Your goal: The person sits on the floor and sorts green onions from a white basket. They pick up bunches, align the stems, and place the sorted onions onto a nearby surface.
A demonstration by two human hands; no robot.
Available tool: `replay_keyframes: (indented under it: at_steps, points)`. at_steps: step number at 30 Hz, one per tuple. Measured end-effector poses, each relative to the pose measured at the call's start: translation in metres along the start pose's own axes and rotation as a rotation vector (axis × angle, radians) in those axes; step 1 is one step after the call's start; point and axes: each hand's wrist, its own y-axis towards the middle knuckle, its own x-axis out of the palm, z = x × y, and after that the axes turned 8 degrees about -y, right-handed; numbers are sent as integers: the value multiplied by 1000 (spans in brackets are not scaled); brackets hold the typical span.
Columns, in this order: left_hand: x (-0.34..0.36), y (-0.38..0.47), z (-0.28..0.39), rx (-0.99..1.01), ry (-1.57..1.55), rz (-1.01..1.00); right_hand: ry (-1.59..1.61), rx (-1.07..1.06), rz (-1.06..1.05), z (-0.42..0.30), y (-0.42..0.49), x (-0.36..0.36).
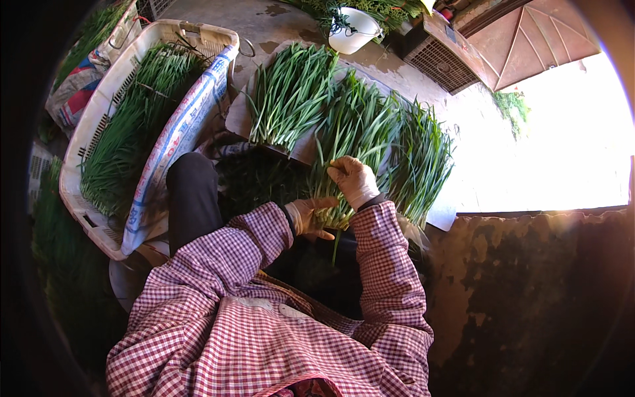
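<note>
Both my hands wear thin pale gloves. My left hand point(312, 217) is around the lower stalk ends of the middle bunch of garlic chives point(354, 124), its fingers spread on either side of the pale ends. Just above it, my right hand point(353, 181) is pinched over the same bunch, with a yellowish leaf bit at its fingertips. One loose stalk hangs below the bunch. To the left lies another bunch of chives point(292, 97), and to the right a third bunch point(420, 156); they rest on a pale board point(239, 118).
At my left stands a white plastic crate point(74, 183) holding chives point(124, 134), a printed woven sack point(178, 129) draped over its near side. Beyond the bunches are a white bucket point(353, 32) and a slatted crate point(441, 62). A stained low wall point(506, 278) is at my right.
</note>
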Motion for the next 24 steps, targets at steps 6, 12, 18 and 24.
replay_keyframes:
  at_steps: [6,12,18,24]
  points:
    - [-19,13,-4,36,21,179,666,85,392,-39,18,-56]
    - [-11,6,-3,59,12,171,313,-291,879,-62,-13,-195]
    - [-11,7,1,59,-74,15,1298,-904,52,-109,-125,-144]
    - [-13,5,5,66,-74,-16,825,-365,-773,-117,-147,-58]
